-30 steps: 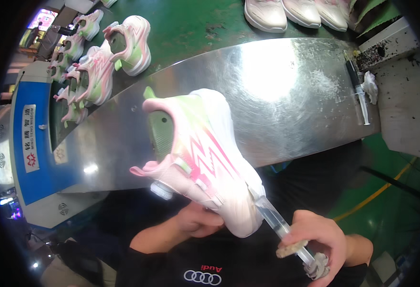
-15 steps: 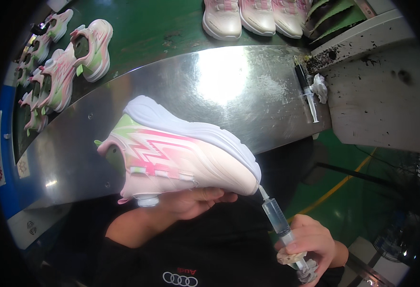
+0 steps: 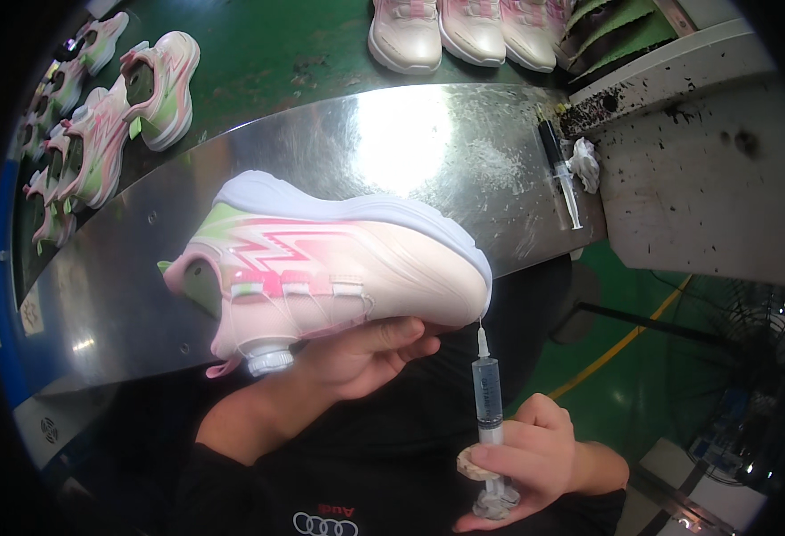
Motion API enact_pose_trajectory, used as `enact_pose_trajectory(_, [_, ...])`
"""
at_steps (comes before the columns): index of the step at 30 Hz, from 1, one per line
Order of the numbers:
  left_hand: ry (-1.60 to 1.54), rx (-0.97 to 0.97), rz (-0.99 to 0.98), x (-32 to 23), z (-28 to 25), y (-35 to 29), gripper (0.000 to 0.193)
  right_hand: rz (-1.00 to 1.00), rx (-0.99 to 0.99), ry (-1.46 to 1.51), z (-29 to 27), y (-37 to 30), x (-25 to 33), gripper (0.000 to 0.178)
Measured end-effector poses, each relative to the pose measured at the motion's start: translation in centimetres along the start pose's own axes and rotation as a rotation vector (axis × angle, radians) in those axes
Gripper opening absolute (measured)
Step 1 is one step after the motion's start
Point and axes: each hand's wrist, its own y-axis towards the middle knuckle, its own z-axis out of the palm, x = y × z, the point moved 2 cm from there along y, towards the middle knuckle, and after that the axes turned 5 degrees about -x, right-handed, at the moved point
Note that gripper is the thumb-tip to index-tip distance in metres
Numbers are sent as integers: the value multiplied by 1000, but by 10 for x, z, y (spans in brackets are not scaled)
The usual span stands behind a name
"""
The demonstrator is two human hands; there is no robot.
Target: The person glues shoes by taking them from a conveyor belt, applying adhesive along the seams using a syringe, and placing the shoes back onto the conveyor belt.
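A pink, cream and green sneaker point(image 3: 357, 259) is held on its side over the metal counter, its white sole facing away from me and its toe to the right. My left hand point(image 3: 370, 353) grips it from below near the forefoot; some fingers are hidden behind the shoe. In my right hand point(image 3: 531, 451) is a clear syringe point(image 3: 488, 393) filled with clear liquid, pointing up. Its needle tip meets the toe edge where sole and upper join. My fingers wrap round the barrel's lower end and the plunger, both padded with whitish wrapping.
A curved metal counter point(image 3: 312, 152) lies beneath the shoe. On its right end rest a dark-filled syringe point(image 3: 560, 174) and crumpled white tissue point(image 3: 584, 165). Similar sneakers point(image 3: 165, 89) stand on the green surface at left and more sneakers point(image 3: 406, 36) at the top. A stained pale panel point(image 3: 705, 179) borders the right.
The sneaker has turned slightly, its toe edge now facing more to the right. My right hand and the syringe have swung left, and the syringe stands nearly upright.
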Motion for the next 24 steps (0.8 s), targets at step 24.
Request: enact_pose_trajectory(24, [14,34,-13,0,6,3,35,-177,-98,-471,33,-4,-16,48])
